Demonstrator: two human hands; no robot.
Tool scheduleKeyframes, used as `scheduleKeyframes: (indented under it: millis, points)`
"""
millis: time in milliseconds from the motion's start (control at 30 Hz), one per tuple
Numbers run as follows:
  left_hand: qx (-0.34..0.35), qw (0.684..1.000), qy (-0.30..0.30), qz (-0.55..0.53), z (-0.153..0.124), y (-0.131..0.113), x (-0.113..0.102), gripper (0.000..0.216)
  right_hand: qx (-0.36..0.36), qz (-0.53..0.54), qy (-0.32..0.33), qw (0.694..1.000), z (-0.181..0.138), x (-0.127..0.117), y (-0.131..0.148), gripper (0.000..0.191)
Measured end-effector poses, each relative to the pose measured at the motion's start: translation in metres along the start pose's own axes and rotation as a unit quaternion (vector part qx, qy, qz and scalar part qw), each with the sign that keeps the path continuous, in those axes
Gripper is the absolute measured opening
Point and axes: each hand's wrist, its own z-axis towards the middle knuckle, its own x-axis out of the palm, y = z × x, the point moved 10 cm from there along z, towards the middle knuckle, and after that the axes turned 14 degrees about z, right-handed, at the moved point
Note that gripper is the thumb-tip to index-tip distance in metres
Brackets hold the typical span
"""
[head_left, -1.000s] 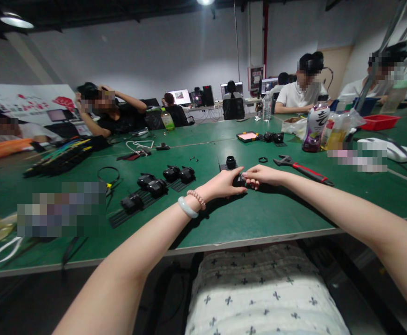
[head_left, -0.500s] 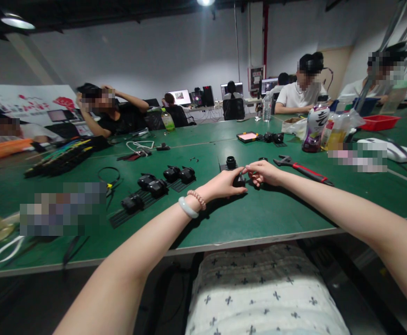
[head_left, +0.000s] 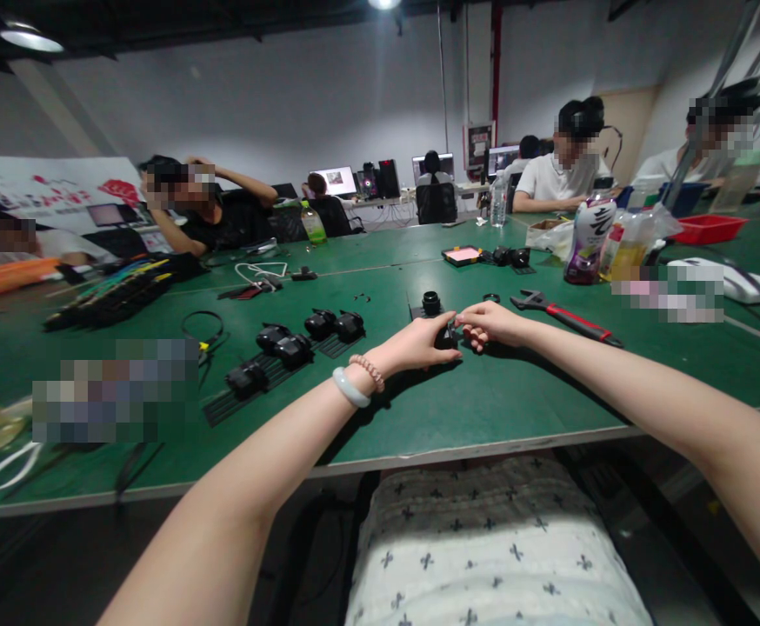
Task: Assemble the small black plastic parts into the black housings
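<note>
My left hand (head_left: 419,341), with a beaded bracelet and a pale bangle at the wrist, grips a small black part (head_left: 446,336) between thumb and fingers just above the table. Facing it, my right hand (head_left: 492,324) has thumb and forefinger pinched together at the part's right side. Whatever lies in that pinch is too small to make out. Behind my left hand a black cylindrical piece (head_left: 430,302) stands upright. A black ring (head_left: 490,297) lies just beyond my right hand.
Several black plastic assemblies (head_left: 283,344) rest on slotted plates at left. An adjustable wrench (head_left: 572,322) with a red-and-black handle lies at right, near a purple-labelled bottle (head_left: 590,233) and a red tray (head_left: 710,229). Co-workers sit across the green table (head_left: 380,417).
My right hand has shifted very slightly, and its lower fingers have curled a little. The ring behind it shows more clearly. My left hand keeps its grip on the black part.
</note>
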Motion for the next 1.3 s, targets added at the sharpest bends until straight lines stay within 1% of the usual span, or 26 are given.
scheduleKeyframes:
  millis: [133, 200, 300, 433, 500, 600, 667, 900, 1133, 1300]
  points:
    - [-0.013, 1.000, -0.006, 0.013, 0.000, 0.004, 0.000, 0.070, -0.012, -0.081, 0.033, 0.996, -0.001, 0.006, 0.002, 0.038]
    - [-0.012, 1.000, -0.007, 0.014, 0.000, 0.004, 0.000, 0.070, -0.013, -0.102, 0.038, 0.994, -0.001, 0.007, 0.002, 0.039]
    - [-0.007, 1.000, -0.007, 0.011, 0.001, 0.003, 0.000, 0.068, -0.006, -0.086, 0.027, 0.996, 0.000, 0.006, 0.001, 0.039]
    - [0.011, 1.000, -0.017, 0.012, 0.001, -0.002, -0.003, 0.062, -0.007, -0.027, -0.009, 1.000, 0.001, 0.000, 0.001, 0.034]
    - [0.011, 1.000, -0.011, 0.002, 0.001, -0.002, -0.002, 0.063, -0.010, 0.001, -0.023, 1.000, 0.001, -0.003, 0.001, 0.032]
    - [0.007, 1.000, 0.002, -0.013, 0.000, -0.002, 0.000, 0.066, -0.012, 0.025, -0.033, 0.999, 0.000, -0.004, 0.003, 0.030]
    - [0.010, 1.000, -0.002, -0.014, 0.000, -0.003, -0.001, 0.065, -0.009, 0.033, -0.031, 0.999, 0.000, -0.004, 0.003, 0.029]
    - [0.013, 1.000, -0.012, -0.012, 0.000, -0.005, -0.003, 0.061, 0.011, 0.041, -0.008, 0.999, -0.002, 0.002, 0.002, 0.030]
    - [0.010, 1.000, -0.011, 0.002, 0.000, -0.005, -0.004, 0.061, 0.006, 0.024, -0.010, 1.000, -0.002, 0.001, 0.003, 0.032]
    - [0.007, 1.000, -0.012, 0.013, 0.000, -0.006, -0.005, 0.061, 0.001, -0.004, -0.010, 1.000, -0.001, 0.002, 0.003, 0.038]
